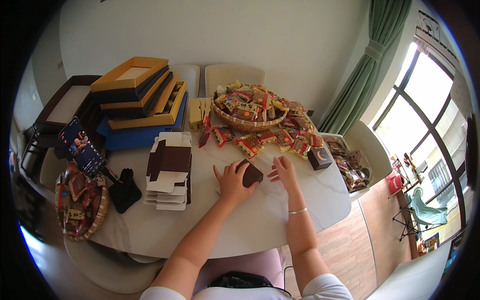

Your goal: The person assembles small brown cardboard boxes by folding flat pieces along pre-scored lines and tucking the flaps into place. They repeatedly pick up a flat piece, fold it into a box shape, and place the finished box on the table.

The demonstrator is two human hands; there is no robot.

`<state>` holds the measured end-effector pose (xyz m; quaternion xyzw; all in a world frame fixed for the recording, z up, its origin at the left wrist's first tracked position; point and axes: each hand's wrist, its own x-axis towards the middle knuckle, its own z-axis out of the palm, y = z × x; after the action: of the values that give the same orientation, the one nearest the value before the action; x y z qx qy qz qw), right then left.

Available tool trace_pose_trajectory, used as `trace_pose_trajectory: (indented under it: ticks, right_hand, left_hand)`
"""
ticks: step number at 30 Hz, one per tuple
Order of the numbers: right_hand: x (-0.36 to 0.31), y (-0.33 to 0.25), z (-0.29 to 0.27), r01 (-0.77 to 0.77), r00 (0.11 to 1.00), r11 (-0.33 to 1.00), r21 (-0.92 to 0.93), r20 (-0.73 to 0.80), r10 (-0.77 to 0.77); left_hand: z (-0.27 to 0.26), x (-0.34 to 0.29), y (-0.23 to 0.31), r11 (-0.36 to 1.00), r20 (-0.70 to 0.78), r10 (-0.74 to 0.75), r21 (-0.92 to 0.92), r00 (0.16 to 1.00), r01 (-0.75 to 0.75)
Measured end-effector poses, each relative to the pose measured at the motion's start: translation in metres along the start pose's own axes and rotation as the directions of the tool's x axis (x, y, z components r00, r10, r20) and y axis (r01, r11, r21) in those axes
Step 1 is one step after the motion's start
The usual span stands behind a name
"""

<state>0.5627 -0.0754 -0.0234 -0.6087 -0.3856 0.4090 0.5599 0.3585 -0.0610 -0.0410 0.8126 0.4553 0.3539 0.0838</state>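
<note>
My left hand [234, 183] is closed round a small dark brown cardboard box [253, 175], which rests at the middle of the marble-patterned table. To its right, my right hand [283, 173] is raised with fingers apart, holding nothing, a short gap from the box. A second brown box with a crescent moon picture [319, 158] stands by the table's right edge. Left of my hands lies a stack of flat, unfolded brown and white cartons [169, 172]. Wrapped snack packets [249, 145] lie loose just beyond my hands.
A wicker basket heaped with packets [250, 123] stands at the back; another basket [102, 210] is at the left. Yellow and black box trays [131, 80] are piled on a blue box [117, 140]. A phone [82, 146] sits on a black stand. At right, a white bin [367, 187] holds packets.
</note>
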Motion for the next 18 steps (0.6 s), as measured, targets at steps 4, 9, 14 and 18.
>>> trace_pose_trajectory:
  ticks: [4, 9, 14, 18]
  right_hand:
    - [0.006, 0.009, -0.013, -0.169, 0.977, 0.984, 0.052, 0.137, 0.161]
    - [0.004, 0.010, -0.004, -0.198, 0.937, 0.980, -0.019, 0.290, 0.195]
    - [0.002, 0.006, -0.004, -0.334, 0.908, 0.931, 0.149, 0.315, 0.275]
    - [0.000, 0.002, -0.002, -0.314, 0.909, 0.949, 0.026, 0.295, 0.293]
  left_hand:
    - [-0.012, 0.003, 0.010, 0.999, 0.040, 0.042, -0.022, 0.998, -0.041]
    - [-0.013, 0.003, 0.010, 0.999, 0.097, 0.044, 0.009, 0.994, -0.045]
    - [-0.013, 0.005, 0.004, 0.996, 0.114, 0.077, -0.042, 0.990, -0.073]
    - [-0.013, 0.005, 0.004, 0.996, 0.153, 0.086, -0.037, 0.984, -0.081]
